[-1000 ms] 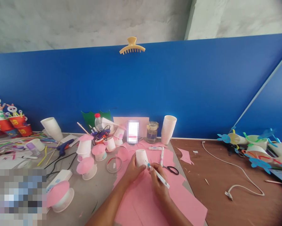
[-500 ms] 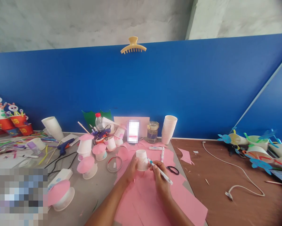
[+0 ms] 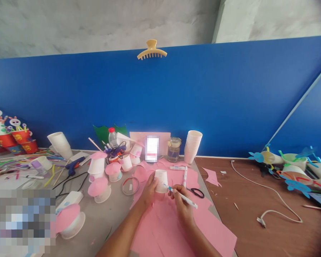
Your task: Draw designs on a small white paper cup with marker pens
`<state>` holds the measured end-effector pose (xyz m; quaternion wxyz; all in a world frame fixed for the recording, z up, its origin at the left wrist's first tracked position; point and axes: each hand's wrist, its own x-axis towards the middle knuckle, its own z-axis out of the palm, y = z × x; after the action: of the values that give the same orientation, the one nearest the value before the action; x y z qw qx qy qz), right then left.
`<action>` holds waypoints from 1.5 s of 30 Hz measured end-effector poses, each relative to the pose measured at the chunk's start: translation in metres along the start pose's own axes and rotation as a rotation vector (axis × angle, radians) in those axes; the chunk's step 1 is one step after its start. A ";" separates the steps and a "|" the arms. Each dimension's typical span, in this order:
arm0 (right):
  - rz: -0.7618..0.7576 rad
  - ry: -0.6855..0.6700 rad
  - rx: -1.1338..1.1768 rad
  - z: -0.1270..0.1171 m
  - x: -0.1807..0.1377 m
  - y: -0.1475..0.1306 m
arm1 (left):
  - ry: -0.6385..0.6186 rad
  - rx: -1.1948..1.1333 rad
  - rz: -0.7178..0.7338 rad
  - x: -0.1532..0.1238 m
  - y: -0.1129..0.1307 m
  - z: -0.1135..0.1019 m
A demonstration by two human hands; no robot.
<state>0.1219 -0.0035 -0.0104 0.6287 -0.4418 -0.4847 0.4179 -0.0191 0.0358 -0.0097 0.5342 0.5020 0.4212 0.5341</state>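
My left hand (image 3: 149, 190) grips a small white paper cup (image 3: 160, 180), held upside down above pink paper sheets (image 3: 165, 228). My right hand (image 3: 180, 200) pinches a white marker with a blue tip (image 3: 182, 196), and its tip touches the cup's side. Black scissors (image 3: 196, 192) lie just right of my right hand. Two more markers (image 3: 182, 171) rest on the pink paper behind the cup.
Cups with pink paper tops (image 3: 100, 189) stand to the left, with a tape ring (image 3: 130, 186) and a glue gun (image 3: 73, 165). A cup stack (image 3: 192, 146), a jar (image 3: 173, 149) and a bottle (image 3: 112, 137) line the blue wall. A white cable (image 3: 267, 203) crosses the brown table; blue paper crafts (image 3: 291, 171) sit at right.
The cup has turned slightly in my left hand and the marker has tilted flatter, its tip staying against the cup. The view has shifted a little.
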 end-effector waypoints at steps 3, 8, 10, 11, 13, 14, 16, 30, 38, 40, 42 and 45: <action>-0.013 0.011 -0.016 0.000 0.000 0.002 | -0.007 0.009 0.004 -0.001 0.004 0.001; -0.012 -0.015 -0.048 0.000 0.001 0.003 | -0.011 0.005 0.008 0.001 0.001 0.000; -0.028 -0.007 -0.055 0.000 0.002 0.003 | -0.008 0.006 0.007 0.002 -0.001 0.000; -0.036 0.004 -0.059 0.000 0.002 0.003 | -0.004 0.008 0.007 0.002 -0.002 -0.001; -0.040 0.016 -0.071 0.000 0.002 0.003 | 0.007 0.014 0.006 0.003 -0.004 -0.001; -0.037 0.012 -0.072 0.000 0.002 0.004 | 0.009 0.015 0.005 0.003 -0.004 -0.002; -0.030 -0.010 -0.062 0.000 0.001 0.004 | 0.010 0.013 0.002 0.003 -0.005 -0.002; -0.053 0.028 -0.051 0.002 0.001 0.006 | 0.024 0.006 0.007 0.004 -0.009 -0.002; -0.029 0.009 -0.033 0.000 0.002 0.002 | 0.027 0.006 0.005 0.003 -0.007 -0.002; -0.022 0.036 -0.039 -0.001 0.002 -0.001 | 0.023 -0.009 0.014 0.004 -0.007 -0.002; -0.045 0.045 -0.048 -0.001 0.002 -0.005 | 0.024 -0.026 0.020 0.004 -0.007 -0.002; -0.160 0.029 -0.099 0.000 0.000 -0.008 | 0.034 -0.057 0.022 0.003 -0.005 -0.001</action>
<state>0.1224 -0.0051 -0.0026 0.6444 -0.4381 -0.5294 0.3356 -0.0188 0.0387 -0.0141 0.5350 0.4820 0.4094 0.5602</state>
